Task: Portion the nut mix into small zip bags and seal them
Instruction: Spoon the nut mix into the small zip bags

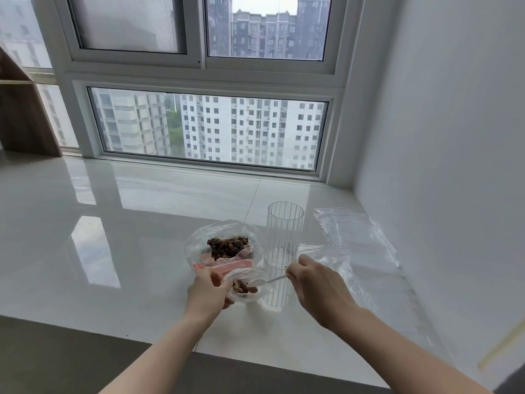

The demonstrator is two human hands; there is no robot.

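Observation:
A large clear bag (196, 243) with a pink zip strip stands open on the white sill, with the dark nut mix (228, 247) showing inside. Just in front of it, my left hand (208, 294) grips the mouth of a small zip bag (250, 297) that holds a few nuts. My right hand (318, 285) pinches the thin handle of a spoon (270, 280), whose bowl sits at the small bag's opening. Both hands hover low over the sill's front half.
A tall ribbed clear glass (284, 237) stands right behind the spoon. Several flat empty zip bags (360, 245) lie to the right, near the white wall (440, 166). A wide window (210, 129) backs the glossy sill (113, 223). The sill's front edge runs beneath my forearms.

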